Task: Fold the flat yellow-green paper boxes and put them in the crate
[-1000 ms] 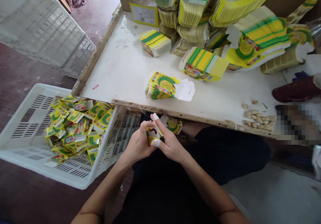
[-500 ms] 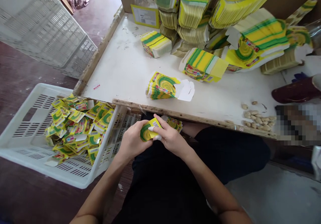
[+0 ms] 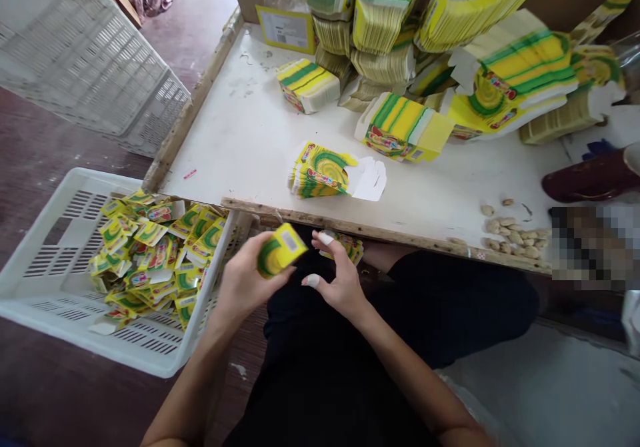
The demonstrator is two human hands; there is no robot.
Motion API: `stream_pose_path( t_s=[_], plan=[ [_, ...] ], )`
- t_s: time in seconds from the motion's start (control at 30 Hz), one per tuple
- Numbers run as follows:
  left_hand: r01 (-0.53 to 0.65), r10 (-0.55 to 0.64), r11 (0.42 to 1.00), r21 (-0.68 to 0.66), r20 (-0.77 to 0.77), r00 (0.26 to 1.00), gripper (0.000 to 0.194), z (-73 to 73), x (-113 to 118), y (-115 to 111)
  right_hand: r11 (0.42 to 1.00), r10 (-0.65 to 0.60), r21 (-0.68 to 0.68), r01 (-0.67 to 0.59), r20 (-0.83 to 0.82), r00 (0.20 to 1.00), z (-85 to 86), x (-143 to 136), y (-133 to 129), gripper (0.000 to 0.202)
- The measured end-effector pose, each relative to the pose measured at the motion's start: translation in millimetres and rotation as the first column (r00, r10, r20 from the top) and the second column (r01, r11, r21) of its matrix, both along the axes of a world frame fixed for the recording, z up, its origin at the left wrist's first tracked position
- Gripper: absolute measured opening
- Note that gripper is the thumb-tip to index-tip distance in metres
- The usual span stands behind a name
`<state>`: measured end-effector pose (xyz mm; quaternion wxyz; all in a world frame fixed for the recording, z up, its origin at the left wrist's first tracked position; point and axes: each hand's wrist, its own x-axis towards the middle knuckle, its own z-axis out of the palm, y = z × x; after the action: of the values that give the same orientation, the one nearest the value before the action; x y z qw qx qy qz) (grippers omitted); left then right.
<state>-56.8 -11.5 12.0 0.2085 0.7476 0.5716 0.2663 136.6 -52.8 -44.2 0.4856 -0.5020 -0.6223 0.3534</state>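
Note:
My left hand (image 3: 245, 277) grips a small yellow and green carton (image 3: 281, 250), folded into box shape, with a barcode on its end face. To the right, my right hand (image 3: 340, 277) is apart from it, thumb and fingers spread and holding nothing; white tape wraps its thumb and a finger. Behind those fingers, more printed cartons (image 3: 353, 248) lie by my lap, partly hidden. On the table just ahead rests a fanned stack of flat cartons (image 3: 323, 170) with white flaps pointing right.
At lower left stands a white plastic crate (image 3: 170, 360) holding many folded cartons. Bundles of flat cartons (image 3: 387, 17) are piled along the back of the white table (image 3: 225, 147). Peanuts (image 3: 515, 233) and a dark red cylinder (image 3: 585, 177) lie at the right. A wooden rail (image 3: 375, 225) edges the table.
My right hand has let go of the carton and opened. My left hand has moved left, toward the crate, carrying the carton.

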Motion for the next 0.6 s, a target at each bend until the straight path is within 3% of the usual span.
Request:
stream_pose_path(
  t_s=[0.1, 0.17, 0.27, 0.33, 0.4, 0.5, 0.6],
  plan=[
    [-0.327, 0.332, 0.941, 0.087, -0.052, 0.942, 0.060, 4.3, -49.6, 11.2, 0.979, -0.140, -0.121, 0.165, 0.186, 0.972, -29.9, 18.8, -10.2, 0.029],
    [-0.520, 0.536, 0.842, 0.146, -0.107, 0.838, 0.071, 2.3, -85.0, 18.5, 0.949, -0.177, -0.192, 0.251, 0.338, 0.924, -54.6, 37.0, -9.0, 0.038],
    [-0.630, 0.653, 0.757, 0.173, -0.197, 0.731, 0.096, -8.7, -119.5, 21.6, 0.934, -0.118, -0.247, 0.259, 0.470, 0.875, -87.8, 55.9, 4.2, 0.060],
    [-0.643, 0.642, 0.758, 0.107, -0.295, 0.708, 0.098, -19.8, -127.2, 20.6, 0.941, -0.087, -0.247, 0.230, 0.481, 0.872, -101.1, 58.7, 14.8, 0.052],
    [-0.599, 0.548, 0.801, 0.013, -0.420, 0.723, 0.084, -32.6, -127.5, 21.9, 0.953, -0.060, -0.237, 0.189, 0.462, 0.885, -105.6, 57.3, 21.2, 0.035],
    [-0.562, 0.444, 0.823, -0.086, -0.520, 0.730, 0.060, -50.9, -124.0, 30.4, 0.968, -0.007, -0.225, 0.115, 0.432, 0.902, -99.4, 57.2, 19.6, 0.020],
    [-0.484, 0.315, 0.855, -0.186, -0.555, 0.770, 0.048, -65.4, -121.4, 41.9, 0.975, 0.028, -0.212, 0.068, 0.420, 0.907, -84.5, 60.8, 12.8, 0.018]
  ],
)
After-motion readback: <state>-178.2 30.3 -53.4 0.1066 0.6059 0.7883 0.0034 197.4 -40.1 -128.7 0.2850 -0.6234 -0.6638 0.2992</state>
